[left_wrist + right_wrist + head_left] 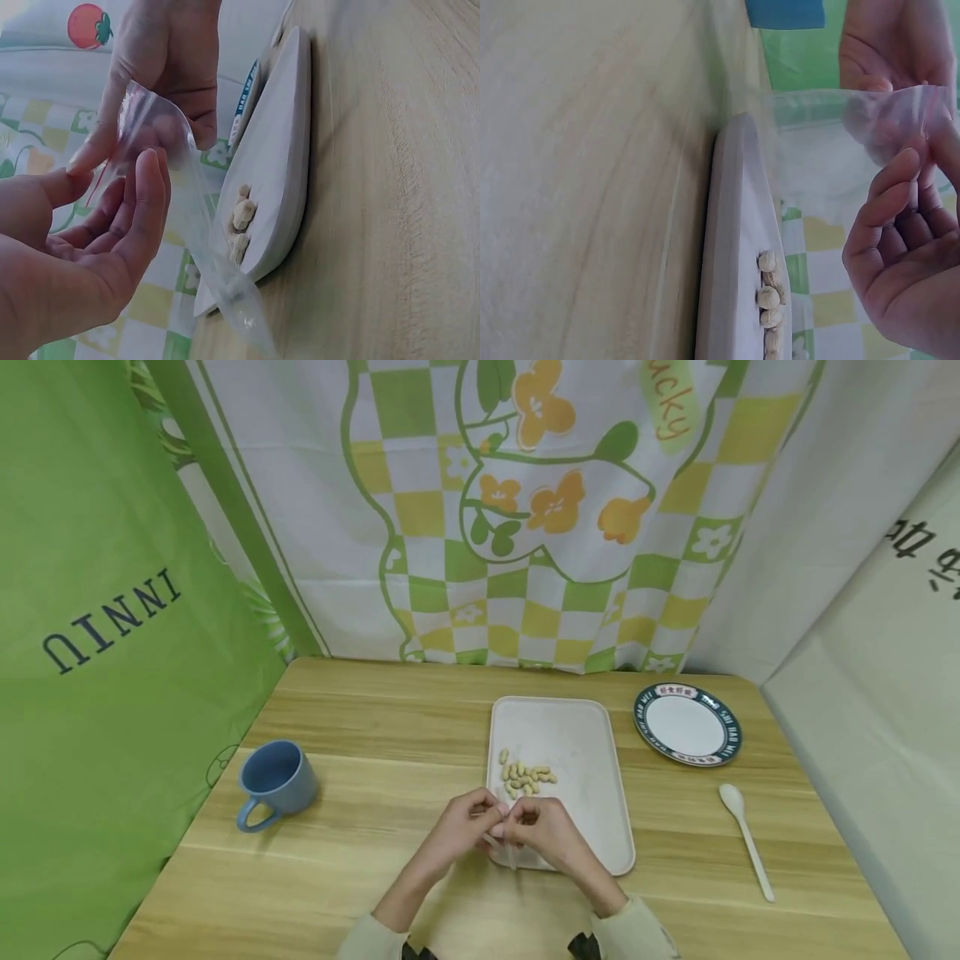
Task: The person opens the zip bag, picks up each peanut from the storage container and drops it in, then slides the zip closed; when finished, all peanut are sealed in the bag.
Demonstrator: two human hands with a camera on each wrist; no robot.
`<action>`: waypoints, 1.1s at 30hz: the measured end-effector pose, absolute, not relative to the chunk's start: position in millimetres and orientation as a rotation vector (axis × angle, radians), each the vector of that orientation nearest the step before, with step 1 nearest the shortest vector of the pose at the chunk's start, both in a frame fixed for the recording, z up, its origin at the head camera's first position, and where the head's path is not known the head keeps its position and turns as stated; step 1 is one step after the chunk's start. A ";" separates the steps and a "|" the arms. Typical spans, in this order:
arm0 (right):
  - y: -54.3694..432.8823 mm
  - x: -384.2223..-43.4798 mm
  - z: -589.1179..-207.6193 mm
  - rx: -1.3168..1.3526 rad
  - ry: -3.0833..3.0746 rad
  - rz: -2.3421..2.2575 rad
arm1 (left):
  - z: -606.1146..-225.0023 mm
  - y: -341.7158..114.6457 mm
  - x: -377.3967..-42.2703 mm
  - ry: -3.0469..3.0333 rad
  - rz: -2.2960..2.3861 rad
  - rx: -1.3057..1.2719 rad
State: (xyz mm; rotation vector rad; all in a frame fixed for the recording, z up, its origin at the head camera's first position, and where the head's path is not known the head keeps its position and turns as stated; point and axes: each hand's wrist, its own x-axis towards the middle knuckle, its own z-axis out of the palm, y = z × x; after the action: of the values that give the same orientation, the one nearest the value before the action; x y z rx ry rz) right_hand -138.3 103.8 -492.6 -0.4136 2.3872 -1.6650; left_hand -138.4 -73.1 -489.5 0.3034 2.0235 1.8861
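Both forearms reach in from the bottom of the head view and angle toward each other, so the hands meet in front of the body above the near left part of the tray [570,727]. The left hand [462,823] and the right hand [549,828] both pinch the clear zip bag [817,139] at its red-striped edge, thumb tips close together, the other fingers curled inward. The bag hangs down between the hands; whether its mouth is parted cannot be told.

Unshelled peanuts [525,777] lie in a loose cluster on the tray, just beyond the hands, with one slightly apart at the far left. The tray rests on the wooden desk [382,718]. A blue mug [291,785] stands well to the left; a green-rimmed plate [684,727] and a white spoon [748,839] lie to the right.
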 end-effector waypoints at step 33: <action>104.7 -132.8 -493.7 -0.549 2.649 -1.513 | -491.9 -69.6 -139.0 2.519 1.562 0.428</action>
State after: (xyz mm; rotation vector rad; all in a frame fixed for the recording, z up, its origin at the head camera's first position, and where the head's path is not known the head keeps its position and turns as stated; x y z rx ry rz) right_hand -132.8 104.7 -493.7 -0.5494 2.6491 -1.5129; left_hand -139.0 -69.6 -491.9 0.4278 2.5186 1.5617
